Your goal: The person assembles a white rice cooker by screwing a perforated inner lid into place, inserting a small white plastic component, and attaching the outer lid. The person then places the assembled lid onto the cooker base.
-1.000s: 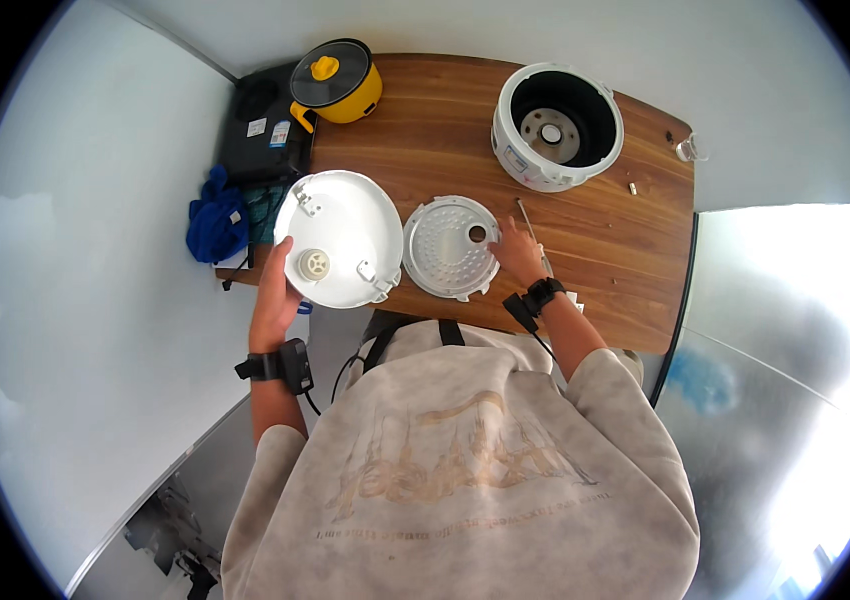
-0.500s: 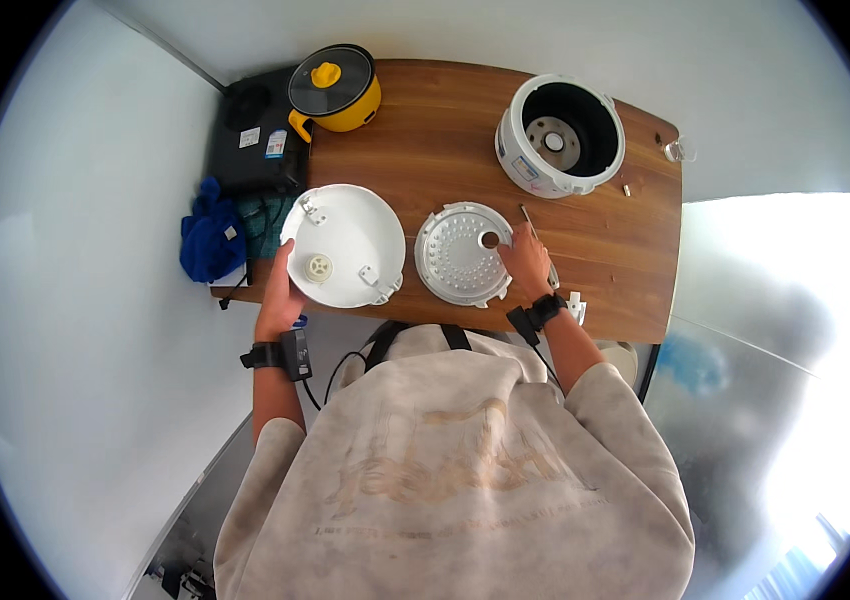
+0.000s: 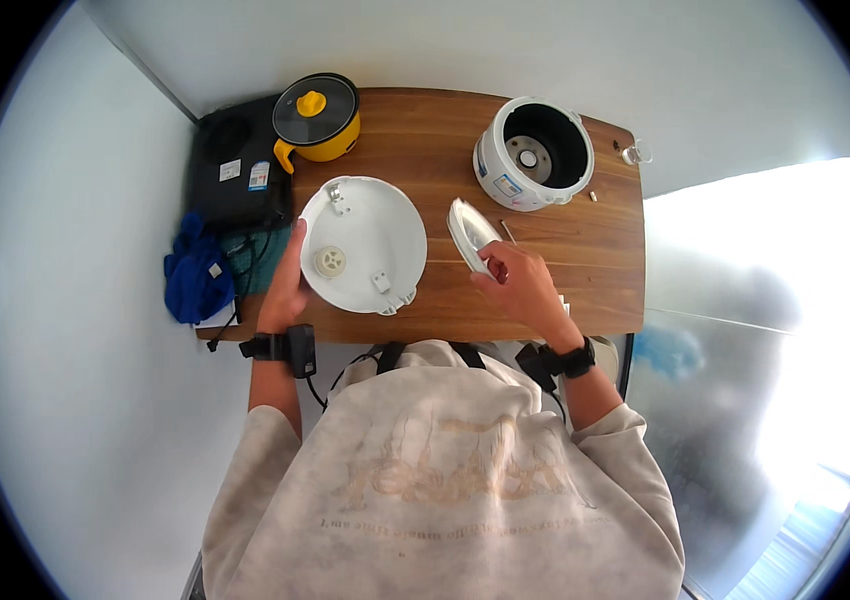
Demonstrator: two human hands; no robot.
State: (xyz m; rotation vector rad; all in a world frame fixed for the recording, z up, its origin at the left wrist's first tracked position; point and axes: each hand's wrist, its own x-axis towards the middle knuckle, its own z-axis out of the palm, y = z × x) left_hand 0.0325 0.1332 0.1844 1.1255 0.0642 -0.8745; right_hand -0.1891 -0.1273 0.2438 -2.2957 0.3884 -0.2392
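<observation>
My left hand (image 3: pixel 288 282) grips the left rim of a white round cooker lid shell (image 3: pixel 373 235), its hollow inner side facing up. Two small brackets and a cream round vent piece (image 3: pixel 329 262) sit inside the shell. My right hand (image 3: pixel 523 288) pinches the lower edge of a round white inner lid plate (image 3: pixel 469 228). That plate stands tilted almost on edge, just right of the shell, apart from it. Beyond the right hand lies a thin metal tool (image 3: pixel 508 232), partly hidden. The white rice cooker body (image 3: pixel 497 175) stands open at the back right, dark inside.
A yellow pot (image 3: pixel 330 150) with a dark lid stands at the back left. A black case (image 3: pixel 235 180) and blue cloth (image 3: pixel 197 280) lie along the left. A small clear glass (image 3: pixel 637 153) and a little white piece (image 3: pixel 593 196) are on the right. Walls border the table's back and left.
My right hand has lifted the inner lid plate from lying flat to nearly upright. The shell in my left hand sits slightly nearer to it. The whole view has shifted a little.
</observation>
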